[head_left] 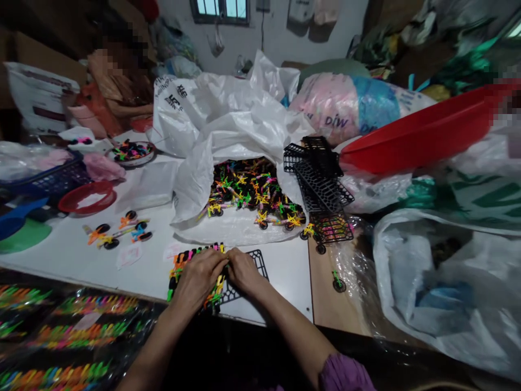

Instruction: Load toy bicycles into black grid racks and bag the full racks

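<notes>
A black mesh tray (257, 262) lies at the near edge of the white table (73, 255), its left part filled with rows of small colourful toy bikes (185, 258). My left hand (198, 278) rests over those rows, fingers curled down on them. My right hand (243, 270) sits beside it on the tray, fingers bent and pinched against the toys at the middle. What exactly the fingertips grip is hidden. Behind the tray an open white plastic bag (228, 136) spills a heap of loose toy bikes (250, 190).
A stack of empty black mesh trays (321, 184) stands right of the bag. Loose toy bikes (118, 232) lie on the table at left. A red basin (423, 133), a red bowl (87, 196), packed trays in clear wrap (61, 331) and more bags surround. A person (118, 81) sits far left.
</notes>
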The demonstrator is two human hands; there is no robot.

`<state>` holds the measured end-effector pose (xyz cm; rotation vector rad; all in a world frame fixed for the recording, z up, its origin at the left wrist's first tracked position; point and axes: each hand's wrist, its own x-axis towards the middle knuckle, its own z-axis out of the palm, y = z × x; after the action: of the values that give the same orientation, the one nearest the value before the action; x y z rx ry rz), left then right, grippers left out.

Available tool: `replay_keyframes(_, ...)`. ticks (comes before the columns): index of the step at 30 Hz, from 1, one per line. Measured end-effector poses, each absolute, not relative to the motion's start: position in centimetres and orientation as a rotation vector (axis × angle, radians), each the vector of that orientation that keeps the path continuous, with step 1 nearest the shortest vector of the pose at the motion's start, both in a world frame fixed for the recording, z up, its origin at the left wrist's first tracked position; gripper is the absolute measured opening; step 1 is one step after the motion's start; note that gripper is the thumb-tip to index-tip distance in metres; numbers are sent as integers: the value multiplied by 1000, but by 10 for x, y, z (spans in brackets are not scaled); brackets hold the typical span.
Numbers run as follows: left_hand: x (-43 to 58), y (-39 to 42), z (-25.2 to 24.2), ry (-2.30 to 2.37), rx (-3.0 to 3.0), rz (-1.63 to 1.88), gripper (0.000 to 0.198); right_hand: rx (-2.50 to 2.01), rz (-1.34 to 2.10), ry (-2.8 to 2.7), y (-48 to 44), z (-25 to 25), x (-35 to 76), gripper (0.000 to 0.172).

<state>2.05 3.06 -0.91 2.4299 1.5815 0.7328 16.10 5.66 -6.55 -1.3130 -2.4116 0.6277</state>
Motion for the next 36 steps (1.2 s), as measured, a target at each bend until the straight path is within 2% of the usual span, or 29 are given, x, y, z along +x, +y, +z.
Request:
replay_keyframes(7, 20, 31, -18, 1554, 2529, 802, 22, -1355, 524, -2474, 52, -66, 156, 25)
replay_keyframes(12, 17, 27, -23, 1543, 2535, 846, 21, -1209, 885, -2519, 88, -47, 192, 16)
replay_keyframes(13, 16, 27, -23, 1540, 2539, 886, 21, -1299, 840, -2490, 100, -40, 204, 16)
replay_keyframes(16, 16, 26, -23, 1543, 2538, 967, 21, -1836, 239, -2360, 138, -21, 235, 20)
replay_keyframes(17, 16, 27, -22, 1548, 2529, 960, 21, -1898, 151, -2337, 148, -16, 242, 21)
replay_keyframes(19, 17, 29, -18, 1558, 2506, 898, 20, -1938, 58, -2349, 162, -12, 246, 23)
replay_keyframes(23, 16, 37, -11, 1590, 2489, 788, 21, -1833, 79, -2394, 154, -13, 236, 26)
replay_keyframes(25, 15, 45, -10, 1633, 2493, 761, 20, -1704, 215, -2337, 133, -16, 228, 23)
replay_keyframes(30, 15, 50, 0, 1686, 2495, 735, 18, -1256, 1015, -2095, 59, -40, 205, 16)
replay_keyframes(34, 15, 19, 17, 1710, 2409, 915, 20, -1302, 1186, -1772, 29, -62, 183, 17)
replay_keyframes(36, 15, -1, 19, 1652, 2375, 894, 20, -1257, 1216, -1730, 25, -66, 175, 17)
